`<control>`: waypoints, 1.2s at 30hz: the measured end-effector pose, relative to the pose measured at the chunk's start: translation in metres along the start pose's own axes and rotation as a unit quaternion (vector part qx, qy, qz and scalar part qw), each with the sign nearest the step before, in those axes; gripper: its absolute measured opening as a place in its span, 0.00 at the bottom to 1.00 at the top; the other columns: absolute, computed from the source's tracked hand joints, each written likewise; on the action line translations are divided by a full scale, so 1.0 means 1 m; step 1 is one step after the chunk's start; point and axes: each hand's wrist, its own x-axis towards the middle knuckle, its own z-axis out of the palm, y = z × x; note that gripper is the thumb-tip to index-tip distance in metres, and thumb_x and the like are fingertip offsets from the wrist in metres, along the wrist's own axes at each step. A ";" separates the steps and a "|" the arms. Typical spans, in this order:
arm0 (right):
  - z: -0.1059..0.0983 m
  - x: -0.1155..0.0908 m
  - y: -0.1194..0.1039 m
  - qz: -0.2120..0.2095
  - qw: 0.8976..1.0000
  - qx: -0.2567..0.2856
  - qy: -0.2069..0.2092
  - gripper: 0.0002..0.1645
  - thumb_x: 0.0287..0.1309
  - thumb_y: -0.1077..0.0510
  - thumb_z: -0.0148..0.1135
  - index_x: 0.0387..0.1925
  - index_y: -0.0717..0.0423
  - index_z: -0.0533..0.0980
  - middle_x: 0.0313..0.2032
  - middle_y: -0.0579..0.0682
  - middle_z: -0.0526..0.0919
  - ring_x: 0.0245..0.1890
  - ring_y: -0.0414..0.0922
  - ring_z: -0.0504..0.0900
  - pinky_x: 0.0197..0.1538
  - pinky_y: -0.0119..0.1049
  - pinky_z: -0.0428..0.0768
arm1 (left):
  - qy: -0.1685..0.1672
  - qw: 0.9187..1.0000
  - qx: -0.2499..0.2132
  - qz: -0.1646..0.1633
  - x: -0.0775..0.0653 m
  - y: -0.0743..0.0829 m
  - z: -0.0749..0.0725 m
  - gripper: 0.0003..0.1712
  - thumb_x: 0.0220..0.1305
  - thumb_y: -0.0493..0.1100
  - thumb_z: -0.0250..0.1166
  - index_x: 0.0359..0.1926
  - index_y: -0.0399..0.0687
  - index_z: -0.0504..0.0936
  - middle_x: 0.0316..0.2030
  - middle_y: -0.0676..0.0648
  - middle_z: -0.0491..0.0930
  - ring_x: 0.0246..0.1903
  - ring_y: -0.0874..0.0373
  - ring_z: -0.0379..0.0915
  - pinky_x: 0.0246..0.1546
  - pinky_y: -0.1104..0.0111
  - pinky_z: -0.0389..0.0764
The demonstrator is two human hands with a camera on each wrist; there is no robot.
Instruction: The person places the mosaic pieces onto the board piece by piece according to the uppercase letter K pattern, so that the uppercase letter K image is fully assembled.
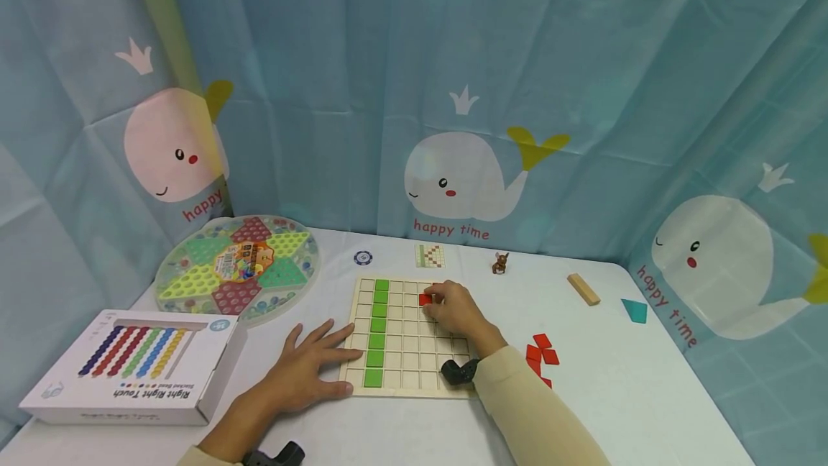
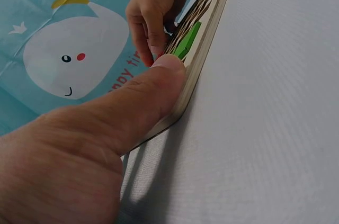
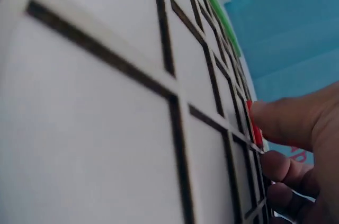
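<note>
A wooden grid board (image 1: 414,393) lies on the table, with a column of green square tiles (image 1: 376,341) in its second column from the left. My left hand (image 1: 304,369) rests at the board's left edge, fingers spread and fingertips on the rim. Over the upper right cells, my right hand (image 1: 461,311) pinches a red square tile (image 1: 425,299) with thumb and finger. The right wrist view shows the thumb against this tile's edge, low at the grid. Another bit of red shows just behind the fingers, mostly hidden by the hand.
Several loose red tiles (image 1: 542,354) lie right of the board. Behind it are a poker chip (image 1: 364,257), a pattern card (image 1: 430,256) and a small animal figurine (image 1: 500,263). A wooden block (image 1: 583,289), teal piece (image 1: 635,311), round game board (image 1: 239,265) and white box (image 1: 136,369) flank it.
</note>
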 end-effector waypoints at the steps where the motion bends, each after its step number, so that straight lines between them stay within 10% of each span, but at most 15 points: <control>1: -0.001 -0.001 -0.001 -0.001 1.000 0.003 0.003 0.20 0.57 0.60 0.67 0.52 0.61 0.80 0.33 0.47 0.77 0.28 0.43 0.71 0.32 0.38 0.73 | 0.000 1.000 0.000 0.000 0.000 0.000 0.000 0.33 0.48 0.71 0.66 0.54 0.65 0.83 0.68 0.52 0.64 0.69 0.40 0.48 0.62 0.37 0.30; 18: -0.067 -0.054 -0.022 -0.053 0.986 0.083 0.131 0.16 0.57 0.60 0.68 0.49 0.54 0.81 0.33 0.42 0.77 0.33 0.43 0.72 0.35 0.40 0.75 | 0.000 1.000 -0.004 0.003 -0.002 -0.001 -0.001 0.32 0.49 0.70 0.67 0.54 0.65 0.83 0.68 0.52 0.65 0.69 0.40 0.48 0.62 0.37 0.30; 36: -0.113 -0.126 0.020 -0.015 0.989 0.049 0.137 0.17 0.57 0.58 0.68 0.49 0.51 0.81 0.38 0.42 0.79 0.38 0.46 0.72 0.38 0.40 0.74 | -0.003 1.000 -0.001 0.000 -0.002 0.000 -0.001 0.33 0.49 0.71 0.66 0.54 0.65 0.83 0.68 0.52 0.64 0.69 0.40 0.48 0.62 0.37 0.30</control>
